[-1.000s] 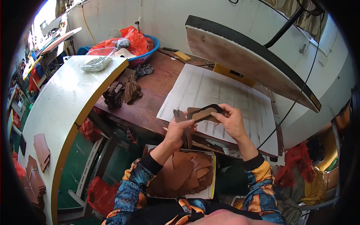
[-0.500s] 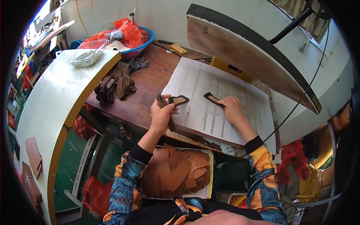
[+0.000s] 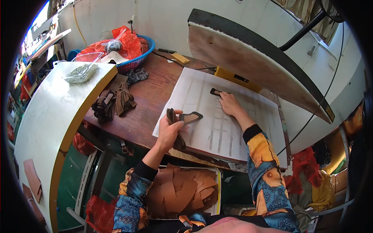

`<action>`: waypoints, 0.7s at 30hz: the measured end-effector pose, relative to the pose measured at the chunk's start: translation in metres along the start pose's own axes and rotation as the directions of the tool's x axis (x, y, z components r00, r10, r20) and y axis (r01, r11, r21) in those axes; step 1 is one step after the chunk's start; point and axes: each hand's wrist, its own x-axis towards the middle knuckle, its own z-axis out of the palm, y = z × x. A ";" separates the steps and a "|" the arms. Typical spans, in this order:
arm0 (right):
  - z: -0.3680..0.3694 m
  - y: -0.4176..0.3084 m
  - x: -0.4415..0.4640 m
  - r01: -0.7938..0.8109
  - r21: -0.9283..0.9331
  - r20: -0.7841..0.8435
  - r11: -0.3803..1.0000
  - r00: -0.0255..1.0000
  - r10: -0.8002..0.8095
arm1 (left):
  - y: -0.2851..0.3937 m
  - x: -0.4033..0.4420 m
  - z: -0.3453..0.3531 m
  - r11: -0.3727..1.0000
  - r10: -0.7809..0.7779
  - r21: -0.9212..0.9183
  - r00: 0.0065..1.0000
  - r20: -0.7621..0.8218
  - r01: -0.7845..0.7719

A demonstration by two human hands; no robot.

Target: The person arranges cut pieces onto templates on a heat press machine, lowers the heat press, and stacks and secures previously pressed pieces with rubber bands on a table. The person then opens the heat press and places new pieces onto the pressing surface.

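Note:
My left hand (image 3: pixel 168 132) is closed around a bundle of dark brown strips (image 3: pixel 179 140). One strip with a tan middle and dark edges (image 3: pixel 192 117) sticks out to the right from its fingers, above the white sheet (image 3: pixel 192 87). Towards the back of that sheet, my right hand (image 3: pixel 230 105) has its fingertips on a similar dark-edged strip (image 3: pixel 215 92), whose near end they cover. Faint grey lines run across the sheet. I cannot tell whether the right-hand strip lies fully flat.
A padded press lid (image 3: pixel 248 54) is raised over the sheet's far right. Bundled dark strips (image 3: pixel 104 106) lie on the wooden table (image 3: pixel 155 81), near a blue basket (image 3: pixel 149 46). Below the table edge is a box of brown leather pieces (image 3: pixel 182 190). A white side table (image 3: pixel 50 116) curves along the left.
My right hand has moved the strip back and slightly left over the sheet. My left hand, with its bundle, is a little nearer and to the right. The view has shifted slightly.

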 end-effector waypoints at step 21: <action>-0.016 -0.091 -0.017 0.258 0.671 0.050 0.695 0.920 -0.389 | -0.003 -0.001 -0.008 0.998 0.009 -0.060 1.000 0.024 -0.008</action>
